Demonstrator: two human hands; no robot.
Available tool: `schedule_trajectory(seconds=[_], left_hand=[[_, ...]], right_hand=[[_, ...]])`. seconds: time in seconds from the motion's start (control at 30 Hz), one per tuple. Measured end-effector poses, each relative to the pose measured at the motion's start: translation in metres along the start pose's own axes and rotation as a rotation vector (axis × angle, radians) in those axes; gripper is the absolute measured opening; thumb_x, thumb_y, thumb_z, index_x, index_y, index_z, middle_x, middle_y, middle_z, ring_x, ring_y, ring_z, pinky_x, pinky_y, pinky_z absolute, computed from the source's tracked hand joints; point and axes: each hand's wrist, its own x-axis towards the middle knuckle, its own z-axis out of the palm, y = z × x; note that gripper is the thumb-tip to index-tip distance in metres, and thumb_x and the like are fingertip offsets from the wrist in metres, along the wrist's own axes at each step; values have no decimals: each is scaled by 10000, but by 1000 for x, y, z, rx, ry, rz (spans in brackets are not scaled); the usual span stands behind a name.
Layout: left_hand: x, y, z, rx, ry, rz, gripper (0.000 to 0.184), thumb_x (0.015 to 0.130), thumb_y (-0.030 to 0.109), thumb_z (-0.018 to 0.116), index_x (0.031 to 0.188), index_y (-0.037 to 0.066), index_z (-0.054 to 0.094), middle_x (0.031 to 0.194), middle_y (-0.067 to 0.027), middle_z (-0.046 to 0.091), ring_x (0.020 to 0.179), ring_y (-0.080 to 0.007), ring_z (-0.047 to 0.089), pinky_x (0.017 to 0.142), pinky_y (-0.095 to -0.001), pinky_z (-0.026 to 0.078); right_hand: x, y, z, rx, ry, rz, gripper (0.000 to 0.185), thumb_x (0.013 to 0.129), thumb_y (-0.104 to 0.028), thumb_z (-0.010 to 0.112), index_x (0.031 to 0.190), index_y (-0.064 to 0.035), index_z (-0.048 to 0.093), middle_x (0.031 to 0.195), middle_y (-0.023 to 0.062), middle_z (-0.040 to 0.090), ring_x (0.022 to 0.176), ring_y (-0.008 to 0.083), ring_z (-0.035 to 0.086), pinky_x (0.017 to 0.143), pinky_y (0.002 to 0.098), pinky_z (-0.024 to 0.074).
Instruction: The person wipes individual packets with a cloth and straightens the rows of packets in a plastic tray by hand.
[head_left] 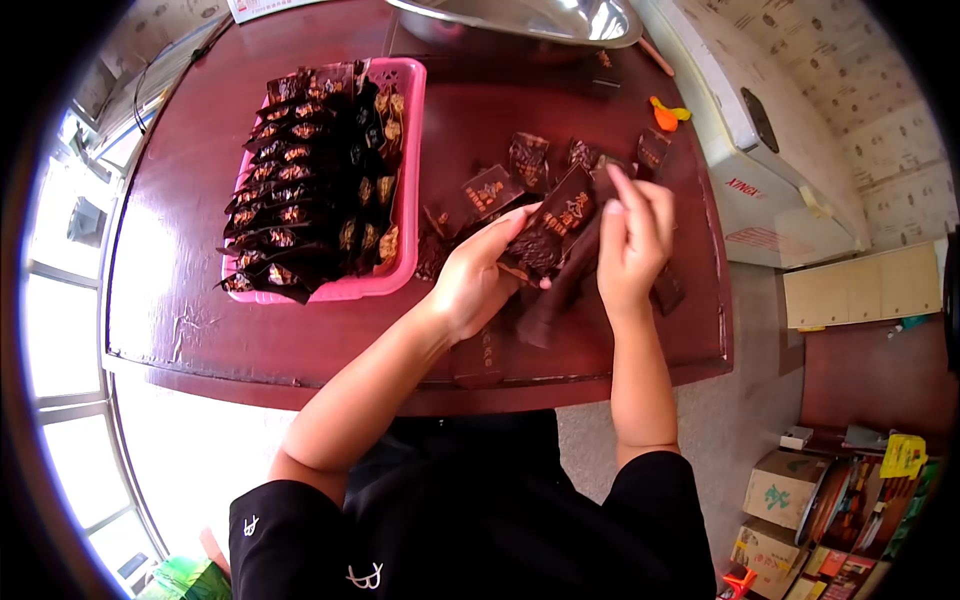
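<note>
My left hand (478, 275) is closed around a dark brown snack packet (545, 235) with orange print, tilted up over the table. Close beside it, my right hand (635, 235) has thumb and fingers curled at the top of another dark packet (572, 285), which is smeared by motion. More loose packets (490, 190) lie on the table behind and around both hands. To the left, a pink basket (405, 200) holds similar packets standing in packed rows.
A large steel bowl (610, 28) stands at the back of the dark red table (190, 335). Near its right edge lies a small orange and yellow item (668, 115). A white appliance (745, 190) stands right of the table, with cardboard boxes (785, 485) on the lower right.
</note>
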Motion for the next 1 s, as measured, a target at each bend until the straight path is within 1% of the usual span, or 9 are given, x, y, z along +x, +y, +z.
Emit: schedule_trajectory(seconds=[0.03, 0.1, 0.17, 0.23, 0.27, 0.47, 0.6, 0.77, 1.0], left_hand=[[3, 2, -1, -81, -103, 6, 430, 1063, 290, 314, 1398, 62, 459, 1312, -116, 591, 1110, -230, 607, 881, -383, 486], [5, 2, -2, -44, 48, 19, 466, 1061, 344, 296, 1386, 59, 470, 1271, -123, 618, 1061, -237, 619, 812, -354, 486], [6, 0, -11, -38, -38, 57, 456, 1062, 327, 300, 1394, 62, 466, 1307, -104, 597, 1114, -226, 602, 876, -369, 483], [2, -3, 8, -40, 127, 48, 419, 1064, 305, 342, 1404, 89, 459, 1287, -51, 586, 1116, -164, 573, 855, -352, 477], [-2, -5, 9, 52, 141, 35, 421, 1063, 308, 347, 1416, 100, 446, 1296, -34, 568, 1113, -139, 555, 860, -343, 468], [0, -5, 5, 192, 5, -39, 443, 1068, 336, 324, 1389, 59, 450, 1228, -79, 616, 1044, -199, 605, 813, -334, 483], [5, 1, 4, -36, 89, 26, 459, 1068, 354, 317, 1338, 29, 495, 1242, -115, 608, 1078, -234, 604, 929, -404, 488], [4, 2, -2, -97, 33, 60, 424, 1065, 296, 344, 1276, -14, 542, 1222, -101, 622, 1133, -212, 582, 1041, -376, 430], [2, 3, 12, -33, 99, 192, 415, 1069, 280, 338, 1321, -5, 506, 1254, -113, 607, 1156, -218, 571, 1055, -393, 421]], right_hand=[[2, 1, -3, 8, 112, 15, 296, 898, 5, 565, 1180, 13, 653, 975, 108, 547, 838, 229, 556, 715, 336, 471], [-1, -8, -11, -40, 281, -89, 281, 912, -36, 535, 1150, 63, 648, 982, 126, 555, 867, 236, 551, 727, 342, 465], [-11, -17, -13, -24, 98, -260, 309, 842, -8, 597, 1141, 19, 669, 958, 105, 559, 833, 236, 558, 703, 345, 476], [1, -29, 2, 45, -211, -338, 373, 767, 21, 645, 1133, -38, 690, 921, 84, 548, 782, 245, 567, 675, 353, 489], [-1, -32, 9, 48, -254, -215, 433, 734, 40, 666, 1149, -79, 691, 926, 85, 544, 758, 253, 580, 666, 357, 499], [2, 8, -4, 54, -32, 187, 275, 915, 5, 548, 1178, 1, 629, 991, 112, 559, 863, 216, 575, 749, 325, 474], [2, -9, -8, -5, 167, -46, 270, 944, -12, 504, 1182, 54, 615, 1006, 134, 560, 903, 221, 562, 784, 340, 466], [-8, -36, 17, 109, -377, -330, 417, 672, -24, 728, 1083, -96, 728, 877, 13, 564, 695, 184, 565, 592, 320, 502], [-2, -25, 5, 92, -369, -325, 255, 549, -46, 729, 800, -93, 718, 778, -4, 546, 626, 170, 563, 528, 312, 472]])
